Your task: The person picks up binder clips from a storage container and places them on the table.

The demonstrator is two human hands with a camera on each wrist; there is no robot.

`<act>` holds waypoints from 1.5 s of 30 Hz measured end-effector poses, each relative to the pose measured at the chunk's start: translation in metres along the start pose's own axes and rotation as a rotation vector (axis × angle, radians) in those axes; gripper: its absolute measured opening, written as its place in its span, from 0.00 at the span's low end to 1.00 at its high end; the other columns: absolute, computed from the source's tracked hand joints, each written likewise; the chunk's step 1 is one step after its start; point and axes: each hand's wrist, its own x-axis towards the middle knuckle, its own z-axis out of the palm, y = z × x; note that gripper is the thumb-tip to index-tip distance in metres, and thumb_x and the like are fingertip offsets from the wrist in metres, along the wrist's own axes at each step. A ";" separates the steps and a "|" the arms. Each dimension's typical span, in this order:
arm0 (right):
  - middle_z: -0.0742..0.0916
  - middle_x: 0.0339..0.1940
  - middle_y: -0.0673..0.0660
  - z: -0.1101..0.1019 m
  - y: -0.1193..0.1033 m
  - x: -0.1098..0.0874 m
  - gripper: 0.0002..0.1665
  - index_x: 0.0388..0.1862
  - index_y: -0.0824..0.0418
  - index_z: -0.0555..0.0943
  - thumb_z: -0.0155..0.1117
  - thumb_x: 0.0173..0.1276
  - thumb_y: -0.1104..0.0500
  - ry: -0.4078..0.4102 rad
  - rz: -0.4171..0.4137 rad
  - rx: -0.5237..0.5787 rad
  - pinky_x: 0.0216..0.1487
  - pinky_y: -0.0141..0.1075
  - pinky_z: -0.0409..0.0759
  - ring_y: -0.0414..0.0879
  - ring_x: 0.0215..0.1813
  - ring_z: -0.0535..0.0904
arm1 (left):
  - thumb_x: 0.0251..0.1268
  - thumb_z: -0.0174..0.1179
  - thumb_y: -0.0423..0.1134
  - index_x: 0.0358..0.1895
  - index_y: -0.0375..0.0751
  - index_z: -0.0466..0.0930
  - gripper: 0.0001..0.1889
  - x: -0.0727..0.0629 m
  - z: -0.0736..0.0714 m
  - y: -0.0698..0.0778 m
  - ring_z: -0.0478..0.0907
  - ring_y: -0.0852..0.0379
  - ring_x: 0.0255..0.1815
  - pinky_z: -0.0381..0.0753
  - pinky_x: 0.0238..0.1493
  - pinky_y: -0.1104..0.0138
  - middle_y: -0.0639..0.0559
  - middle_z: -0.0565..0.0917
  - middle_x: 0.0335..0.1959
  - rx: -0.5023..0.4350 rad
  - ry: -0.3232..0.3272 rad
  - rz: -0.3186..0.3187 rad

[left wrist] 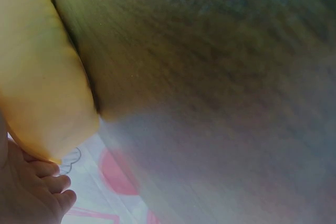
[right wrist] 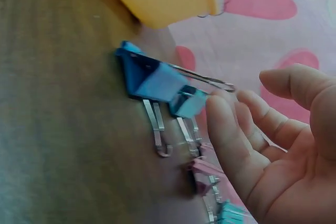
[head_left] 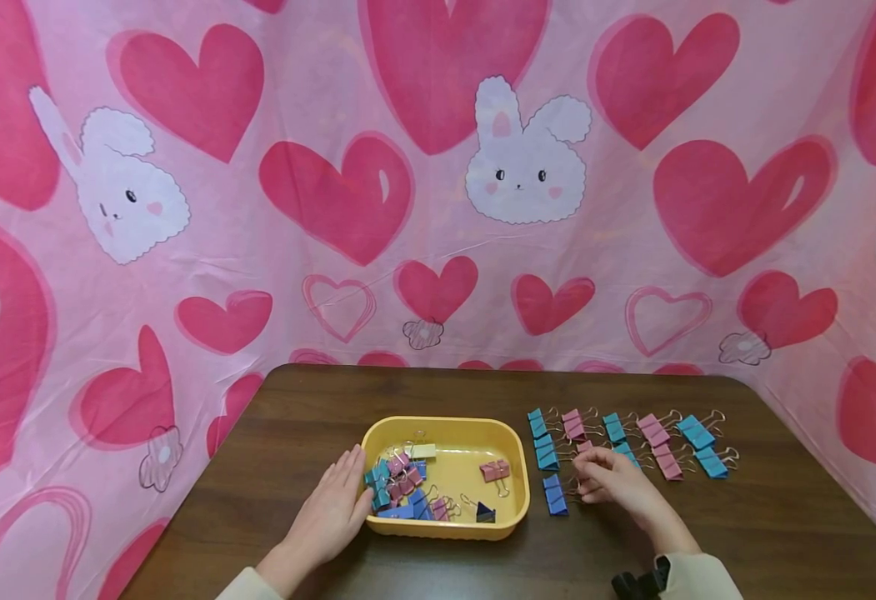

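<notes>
My left hand [head_left: 330, 502] rests along the left side of a yellow tray [head_left: 448, 530], its fingers straight against the wall. In the left wrist view its fingertips touch the tray's side. Inside the tray, blue, teal and pink binder clips [head_left: 405, 481] are heaped at the left; a pink binder clip [head_left: 494, 471] and a dark blue one [head_left: 486, 512] lie apart at the right. My right hand [head_left: 618, 483] hovers by a blue binder clip [head_left: 555, 495] on the table. In the right wrist view, its fingers [right wrist: 223, 116] are loosely bent near that clip's wire handle, with nothing pinched between them.
Rows of teal binder clips [head_left: 696, 431] and pink binder clips [head_left: 653, 429] stand on the brown table [head_left: 317, 400] right of the tray. Part of one pink clip is hidden behind my right hand. A pink heart-patterned cloth [head_left: 422, 242] hangs behind the table.
</notes>
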 end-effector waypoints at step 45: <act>0.80 0.30 0.57 0.101 -0.062 0.022 0.13 0.42 0.71 0.75 0.58 0.66 0.61 -0.321 -0.248 -0.117 0.31 0.46 0.82 0.53 0.29 0.80 | 0.67 0.49 0.45 0.67 0.27 0.57 0.31 -0.001 -0.001 0.000 0.55 0.42 0.68 0.54 0.65 0.52 0.37 0.59 0.68 -0.003 0.008 0.012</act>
